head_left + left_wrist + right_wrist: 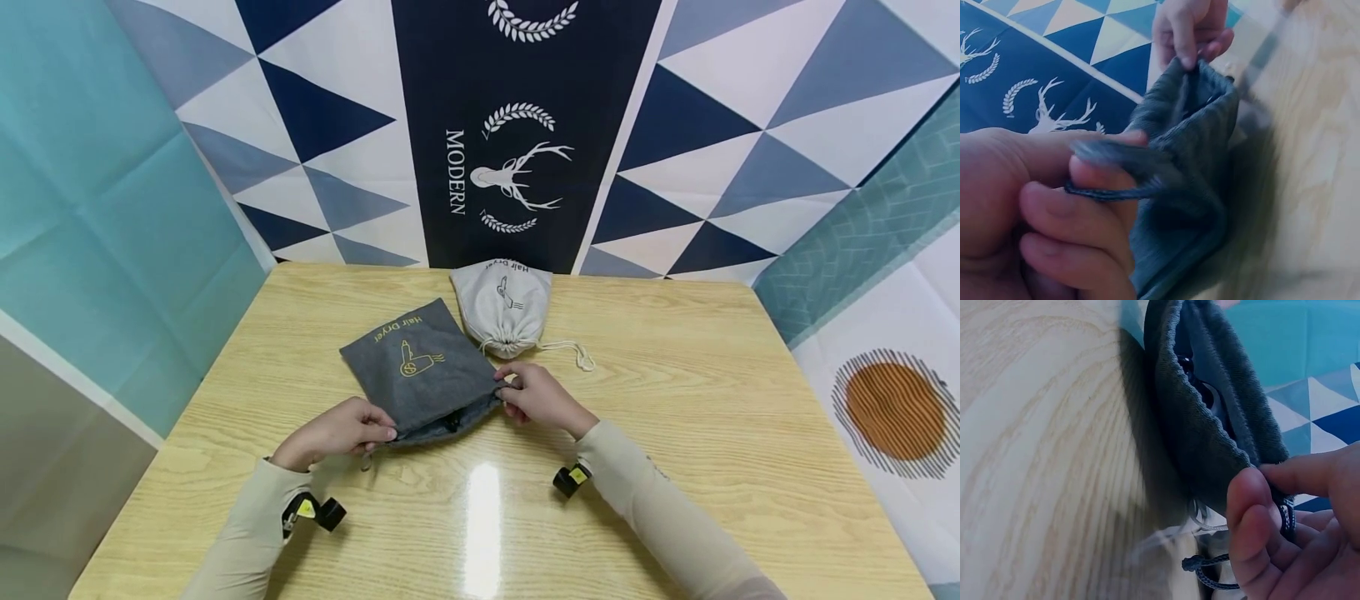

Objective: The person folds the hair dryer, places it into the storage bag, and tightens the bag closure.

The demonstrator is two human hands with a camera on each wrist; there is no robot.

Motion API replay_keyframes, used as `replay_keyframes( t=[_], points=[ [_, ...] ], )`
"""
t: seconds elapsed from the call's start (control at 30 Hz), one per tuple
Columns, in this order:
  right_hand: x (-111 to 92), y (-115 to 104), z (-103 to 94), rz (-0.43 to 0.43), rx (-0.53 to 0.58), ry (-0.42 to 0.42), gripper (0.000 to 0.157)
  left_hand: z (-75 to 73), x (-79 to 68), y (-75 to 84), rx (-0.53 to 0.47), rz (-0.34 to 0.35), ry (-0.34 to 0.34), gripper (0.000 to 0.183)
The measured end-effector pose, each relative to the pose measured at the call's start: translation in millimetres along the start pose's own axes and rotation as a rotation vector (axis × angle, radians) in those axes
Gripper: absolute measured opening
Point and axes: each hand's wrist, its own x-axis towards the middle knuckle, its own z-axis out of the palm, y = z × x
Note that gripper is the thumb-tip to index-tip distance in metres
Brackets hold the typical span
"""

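Observation:
A dark grey drawstring bag [427, 367] with yellow "Hair Dryer" lettering and a dryer picture lies on the table, its mouth facing the person. My left hand [341, 429] pinches the left corner of the mouth, where a cord loop [1110, 192] hangs by the fingers. The right corner is pinched by my right hand [542, 398], thumb against forefinger. Between the hands the mouth gapes, and a dark, shiny object [1207, 394] shows inside, mostly hidden by the cloth. A knotted cord end [1194, 564] dangles below the right fingers.
Behind the grey bag, a light drawstring bag [506, 304] with a dryer print lies cinched at the table's back edge, its white cord [573, 350] trailing right. Patterned cloth [525, 167] hangs behind the wooden table [675, 375]; a teal sheet [112, 208] stands left.

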Motion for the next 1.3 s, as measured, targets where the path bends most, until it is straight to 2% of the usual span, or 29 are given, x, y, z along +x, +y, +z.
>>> replay_keyframes(
  t=[0.23,0.33,0.37,0.47,0.5,0.67,0.83,0.93,1.07,1.17,1.3],
  points=[
    [-4.4,-3.9,-3.8,-0.027,-0.058,-0.012,0.045,-11.9,-14.4,2.2,0.132,-0.008,0.043,0.022],
    [-5.9,-3.3,-5.2,-0.038,-0.102,-0.008,0.044,-13.2,-18.6,3.1,0.195,0.008,0.016,0.023],
    [-6.2,-2.9,-5.7,-0.046,-0.122,-0.009,0.039,-12.9,-18.9,3.2,0.213,0.016,0.001,0.024],
    [-6.9,-2.3,-7.2,-0.065,-0.16,-0.012,0.021,-9.4,-16.6,2.6,0.236,0.04,-0.041,0.03],
    [-7.0,-2.2,-7.6,-0.071,-0.167,-0.015,0.02,-7.7,-15.0,2.1,0.239,0.044,-0.05,0.032],
    [-7.9,-1.9,-7.2,-0.082,-0.163,-0.04,0.029,4.2,-7.8,1.9,0.26,0.04,-0.049,0.043],
    [-9.2,-0.2,-4.9,-0.078,-0.164,-0.059,0.032,17.5,-5.1,6.3,0.288,-0.012,0.003,0.041],
    [-9.5,1.3,-4.3,-0.078,-0.165,-0.059,0.033,24.3,-4.1,7.4,0.314,-0.039,0.01,0.042],
    [-9.8,2.1,-4.5,-0.077,-0.166,-0.059,0.034,29.2,-3.0,8.3,0.347,-0.02,-0.012,0.039],
    [-10.2,2.3,-5.8,-0.079,-0.168,-0.07,0.034,28.8,-3.6,8.4,0.356,0.021,-0.044,0.033],
    [-10.9,2.2,-9.0,-0.079,-0.157,-0.087,0.034,26.3,-4.5,6.9,0.371,0.065,-0.089,0.036]
  ],
)
